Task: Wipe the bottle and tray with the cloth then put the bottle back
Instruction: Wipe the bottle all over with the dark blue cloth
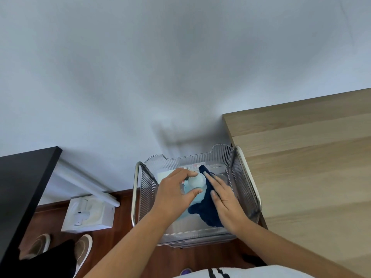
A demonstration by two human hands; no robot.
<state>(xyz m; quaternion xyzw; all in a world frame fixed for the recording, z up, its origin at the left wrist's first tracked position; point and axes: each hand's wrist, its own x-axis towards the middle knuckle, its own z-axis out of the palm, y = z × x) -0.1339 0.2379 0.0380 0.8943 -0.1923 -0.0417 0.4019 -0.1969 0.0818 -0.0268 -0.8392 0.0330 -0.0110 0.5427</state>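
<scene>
- We see the left hand (172, 194) gripping the bottle (197, 180), with thumb and fingers curled round its pale, rounded top.
- The bottle is inside the clear ribbed tray (222, 155), towards the far wall. We look down on it, so little of its body shows.
- The right hand (226, 203) lies flat on the dark blue cloth (206, 209). Its fingers are straight and close together, holding the cloth against the bottle's right side.
- The rest of the cloth trails down over the tray floor towards the near wall.
- The tray sits in a metal-railed cart (135, 189), which stands just beside a wooden table (311, 167) on the right.
- A black table (22, 187) is well apart on the left.
- A white box (88, 215) and a pair of shoes (83, 245) are on the floor between that table and the cart.
</scene>
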